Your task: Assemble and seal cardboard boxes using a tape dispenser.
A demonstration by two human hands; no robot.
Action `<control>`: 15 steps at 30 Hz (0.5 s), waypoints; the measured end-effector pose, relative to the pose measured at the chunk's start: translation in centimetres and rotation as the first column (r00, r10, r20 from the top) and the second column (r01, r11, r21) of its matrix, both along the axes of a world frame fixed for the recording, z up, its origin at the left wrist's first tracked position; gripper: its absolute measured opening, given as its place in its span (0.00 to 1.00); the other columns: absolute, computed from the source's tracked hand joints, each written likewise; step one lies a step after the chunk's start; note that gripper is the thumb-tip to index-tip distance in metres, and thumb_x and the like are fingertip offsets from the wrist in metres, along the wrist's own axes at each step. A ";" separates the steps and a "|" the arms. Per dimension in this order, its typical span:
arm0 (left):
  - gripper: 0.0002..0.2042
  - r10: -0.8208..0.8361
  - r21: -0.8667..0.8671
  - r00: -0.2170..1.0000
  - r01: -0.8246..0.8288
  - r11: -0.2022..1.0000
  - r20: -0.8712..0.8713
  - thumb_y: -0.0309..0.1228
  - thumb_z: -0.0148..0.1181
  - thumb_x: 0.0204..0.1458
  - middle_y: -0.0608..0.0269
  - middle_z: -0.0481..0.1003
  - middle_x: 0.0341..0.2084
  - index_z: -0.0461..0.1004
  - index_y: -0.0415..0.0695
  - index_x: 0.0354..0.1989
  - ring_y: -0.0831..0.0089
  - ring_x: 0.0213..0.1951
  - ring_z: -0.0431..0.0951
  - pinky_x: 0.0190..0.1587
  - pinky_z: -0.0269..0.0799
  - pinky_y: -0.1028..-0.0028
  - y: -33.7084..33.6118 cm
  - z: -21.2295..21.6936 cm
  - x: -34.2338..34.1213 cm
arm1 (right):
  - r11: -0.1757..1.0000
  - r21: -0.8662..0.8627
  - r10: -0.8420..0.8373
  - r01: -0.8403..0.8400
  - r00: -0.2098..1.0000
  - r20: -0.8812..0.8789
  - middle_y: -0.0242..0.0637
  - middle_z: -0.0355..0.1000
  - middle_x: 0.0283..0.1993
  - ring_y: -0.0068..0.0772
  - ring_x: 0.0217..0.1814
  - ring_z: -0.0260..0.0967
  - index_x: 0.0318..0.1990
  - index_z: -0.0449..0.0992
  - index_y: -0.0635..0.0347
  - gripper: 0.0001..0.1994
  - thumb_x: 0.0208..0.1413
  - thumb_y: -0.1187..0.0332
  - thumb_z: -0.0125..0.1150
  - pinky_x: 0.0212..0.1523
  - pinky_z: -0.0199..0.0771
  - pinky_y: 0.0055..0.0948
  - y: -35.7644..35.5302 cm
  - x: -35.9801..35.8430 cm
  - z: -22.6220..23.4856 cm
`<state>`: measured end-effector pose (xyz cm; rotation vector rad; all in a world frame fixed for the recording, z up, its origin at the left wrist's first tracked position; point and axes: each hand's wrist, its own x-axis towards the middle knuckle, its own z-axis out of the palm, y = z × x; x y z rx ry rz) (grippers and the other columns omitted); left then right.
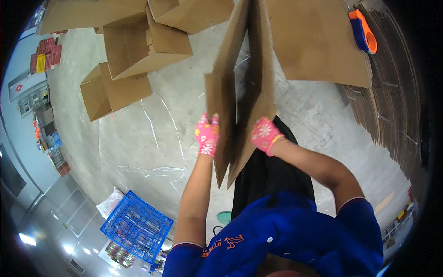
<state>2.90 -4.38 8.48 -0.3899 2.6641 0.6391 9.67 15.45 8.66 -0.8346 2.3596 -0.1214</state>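
Observation:
Between my hands stands a brown cardboard box (220, 92), partly unfolded, with a narrow gap between its two long sides. My left hand (207, 135), in a pink flowered glove, grips the outer face and edge of the left panel. On the other side, my right hand (266, 135), gloved the same way, is closed on the right panel near its edge. The fingertips of the right hand are partly hidden. The box's far end runs out of the top of the view.
Several opened cardboard boxes (170, 44) sit at the far left. To the right, bundled flat cartons (392, 92) are stacked, with an orange and blue tape dispenser (364, 32) on top. White straps (150, 124) lie on the concrete floor. A blue plastic crate (134, 226) is at lower left.

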 end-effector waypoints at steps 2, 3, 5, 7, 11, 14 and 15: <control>0.25 0.099 0.161 0.994 -0.106 0.981 0.055 0.45 0.57 0.50 0.41 0.76 0.36 0.71 0.31 0.46 0.49 0.41 0.75 0.45 0.69 0.63 0.9 1.6 -2.2 | 0.997 -0.033 -0.063 0.064 0.998 0.027 0.37 0.72 0.28 0.39 0.37 0.71 0.26 0.74 0.54 0.07 0.46 0.66 0.49 0.37 0.66 0.38 4.1 2.0 -0.7; 0.22 0.178 0.114 0.983 -0.172 0.979 -0.047 0.42 0.59 0.50 0.44 0.76 0.32 0.72 0.31 0.42 0.54 0.36 0.76 0.40 0.70 0.64 -0.7 0.7 -3.1 | 0.997 0.025 -0.072 0.071 0.996 0.060 0.37 0.71 0.29 0.39 0.37 0.71 0.27 0.74 0.54 0.07 0.47 0.66 0.49 0.37 0.66 0.39 5.4 1.8 0.8; 0.19 0.260 -0.015 0.937 -0.271 0.963 -0.232 0.39 0.60 0.50 0.47 0.77 0.27 0.73 0.31 0.37 0.60 0.30 0.77 0.34 0.70 0.64 -6.4 -2.0 -4.2 | 0.986 0.009 -0.169 0.169 0.984 0.057 0.36 0.74 0.27 0.40 0.32 0.74 0.25 0.76 0.55 0.05 0.43 0.68 0.54 0.33 0.69 0.39 8.2 2.6 1.6; 0.19 0.393 0.166 0.885 -0.361 0.918 -0.249 0.39 0.60 0.49 0.48 0.77 0.27 0.73 0.30 0.37 0.60 0.30 0.77 0.35 0.70 0.65 -7.0 -2.3 -5.8 | 0.978 -0.053 -0.199 0.204 0.977 0.079 0.37 0.73 0.32 0.42 0.39 0.72 0.32 0.74 0.56 0.09 0.45 0.62 0.55 0.37 0.68 0.41 12.8 4.1 1.7; 0.25 0.249 -0.072 0.915 -0.286 0.956 -0.319 0.41 0.56 0.51 0.39 0.75 0.37 0.70 0.27 0.45 0.50 0.40 0.75 0.44 0.69 0.64 -5.7 -2.8 -5.7 | 0.950 -0.204 -0.262 0.236 0.959 -0.107 0.35 0.70 0.30 0.39 0.38 0.69 0.30 0.71 0.53 0.10 0.43 0.59 0.54 0.35 0.66 0.41 11.0 6.0 0.7; 0.23 0.265 0.073 0.921 -0.255 0.964 -0.284 0.40 0.56 0.52 0.41 0.75 0.36 0.70 0.28 0.45 0.53 0.38 0.76 0.41 0.70 0.67 -3.2 -1.3 -6.3 | 0.949 -0.236 -0.251 0.210 0.955 -0.159 0.34 0.67 0.28 0.37 0.35 0.67 0.28 0.70 0.52 0.09 0.40 0.60 0.54 0.32 0.65 0.40 8.3 6.2 -0.1; 0.22 0.283 0.190 0.940 -0.248 0.950 -0.189 0.39 0.56 0.52 0.42 0.75 0.36 0.70 0.28 0.45 0.55 0.37 0.77 0.40 0.70 0.69 -2.4 -0.4 -6.7 | 0.934 -0.306 -0.249 0.182 0.948 -0.196 0.33 0.66 0.27 0.36 0.33 0.67 0.26 0.69 0.52 0.09 0.39 0.60 0.54 0.31 0.65 0.39 7.5 6.1 -0.1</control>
